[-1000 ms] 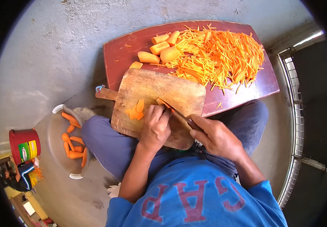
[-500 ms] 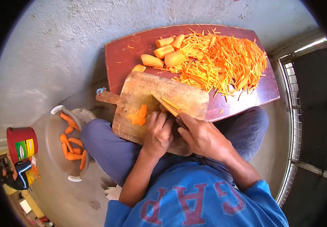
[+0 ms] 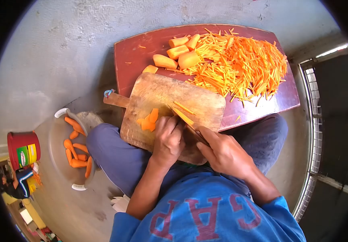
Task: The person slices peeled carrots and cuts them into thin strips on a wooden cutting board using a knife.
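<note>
A wooden cutting board [image 3: 146, 90] rests across my lap and against the red table. My right hand [image 3: 224, 151] grips a knife [image 3: 193, 130], its blade pointing up and left over the board. Bent fingers of my left hand [image 3: 168, 139] press on carrot pieces beside the blade; the fingertips partly hide them. Cut carrot strips [image 3: 184, 108] lie just beyond the knife. Several thin carrot slices [image 3: 149, 120] sit on the board left of my left hand.
The red table [image 3: 131, 54] bears a large heap of carrot strips [image 3: 246, 64] and several peeled chunks [image 3: 189, 59]. At the left, a basin [image 3: 57, 155] holds whole carrots [image 3: 77, 163], near a red bucket [image 3: 15, 141]. Another person [image 3: 19, 183] is at far left.
The knife has shifted and tilted in my right hand, and strips now lie beyond its blade. My left hand remains bent over the pieces. The view has moved slightly.
</note>
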A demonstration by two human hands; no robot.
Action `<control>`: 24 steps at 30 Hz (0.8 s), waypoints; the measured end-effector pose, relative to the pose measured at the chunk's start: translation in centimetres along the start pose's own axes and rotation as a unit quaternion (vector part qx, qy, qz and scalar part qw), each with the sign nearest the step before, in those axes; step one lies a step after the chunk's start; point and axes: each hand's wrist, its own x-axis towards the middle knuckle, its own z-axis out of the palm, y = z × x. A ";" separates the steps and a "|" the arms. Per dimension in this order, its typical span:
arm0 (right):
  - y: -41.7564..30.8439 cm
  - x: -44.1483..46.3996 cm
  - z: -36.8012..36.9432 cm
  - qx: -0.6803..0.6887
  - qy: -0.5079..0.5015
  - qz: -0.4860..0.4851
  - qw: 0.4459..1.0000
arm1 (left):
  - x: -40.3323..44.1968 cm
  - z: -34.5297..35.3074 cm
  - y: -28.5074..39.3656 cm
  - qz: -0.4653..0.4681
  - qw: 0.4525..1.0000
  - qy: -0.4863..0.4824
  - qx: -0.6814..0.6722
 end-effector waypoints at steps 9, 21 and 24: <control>1.2 2.8 1.0 0.008 -0.035 0.020 0.999 | 0.3 -0.4 0.1 -0.001 1.000 0.010 0.025; 0.4 -1.3 -0.1 0.007 -0.019 0.033 0.999 | 0.1 -0.6 0.4 0.015 0.999 -0.001 0.046; -0.1 -2.1 -0.4 0.004 -0.036 0.051 0.998 | -0.1 -0.5 0.3 0.021 0.999 -0.001 0.045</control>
